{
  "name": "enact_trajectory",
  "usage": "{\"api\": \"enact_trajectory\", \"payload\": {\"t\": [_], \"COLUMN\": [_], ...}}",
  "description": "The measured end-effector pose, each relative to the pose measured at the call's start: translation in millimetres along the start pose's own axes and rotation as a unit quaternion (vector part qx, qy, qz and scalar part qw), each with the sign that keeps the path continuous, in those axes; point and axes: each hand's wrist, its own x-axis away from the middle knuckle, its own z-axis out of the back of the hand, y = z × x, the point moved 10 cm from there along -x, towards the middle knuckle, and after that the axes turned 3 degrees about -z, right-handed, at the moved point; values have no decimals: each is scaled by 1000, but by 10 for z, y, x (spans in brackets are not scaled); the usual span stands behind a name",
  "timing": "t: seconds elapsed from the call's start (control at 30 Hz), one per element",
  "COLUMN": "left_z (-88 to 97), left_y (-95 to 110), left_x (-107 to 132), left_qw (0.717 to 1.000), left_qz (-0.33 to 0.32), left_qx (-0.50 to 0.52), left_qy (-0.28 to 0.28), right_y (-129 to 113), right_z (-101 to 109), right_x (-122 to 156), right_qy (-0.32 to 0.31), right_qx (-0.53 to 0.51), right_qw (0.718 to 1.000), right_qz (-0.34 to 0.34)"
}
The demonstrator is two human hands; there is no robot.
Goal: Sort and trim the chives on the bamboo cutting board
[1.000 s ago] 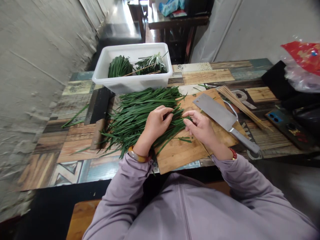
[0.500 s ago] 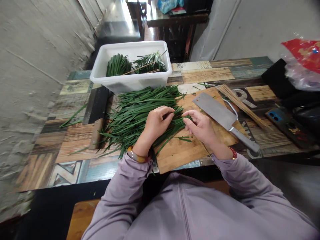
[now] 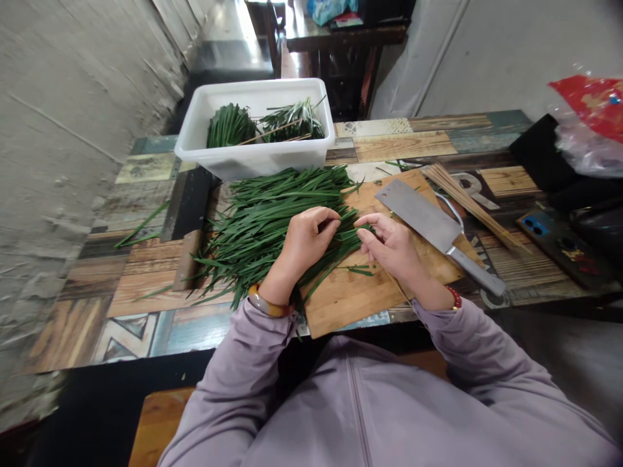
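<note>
My left hand [image 3: 311, 239] is over the right part of a heap of long green garlic chives [image 3: 263, 220], thumb and forefinger pinched together. What is in the pinch, if anything, is too small to make out. My right hand [image 3: 389, 245] faces it a short gap away, fingers curled over the chive ends. A thin bamboo skewer [image 3: 400, 289] runs out from beneath its palm toward my body. Both hands are above a wooden cutting board [image 3: 341, 305], on which the heap partly lies. Short cut chive bits [image 3: 359, 269] are scattered there.
A cleaver [image 3: 421, 214] lies on the board's right side, its handle past the edge. Beyond it are a bundle of skewers [image 3: 470, 201] and a phone [image 3: 559, 243]. A white plastic tub [image 3: 253, 159] with chive bunches stands behind. A black-and-wood tool [image 3: 187, 214] lies left.
</note>
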Motion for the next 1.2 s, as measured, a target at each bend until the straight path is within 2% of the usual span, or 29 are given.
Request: {"api": "enact_trajectory", "payload": {"t": [0.13,0.73,1.2], "left_z": [-21,-51,-60], "left_y": [35,137,143], "left_x": [-1,4,8], "left_qw": [1000,998,998], "left_qz": [0,-42,-47], "left_qx": [1,29,33], "left_qy": [-15,-20,-24], "right_y": [3,26,28], "right_z": [6,10,15], "right_x": [-2,-14,-22], "right_qy": [3,6,7], "right_qx": [0,1,8], "right_qw": [1000,1000,1000], "right_qz": [0,-7,-18]}}
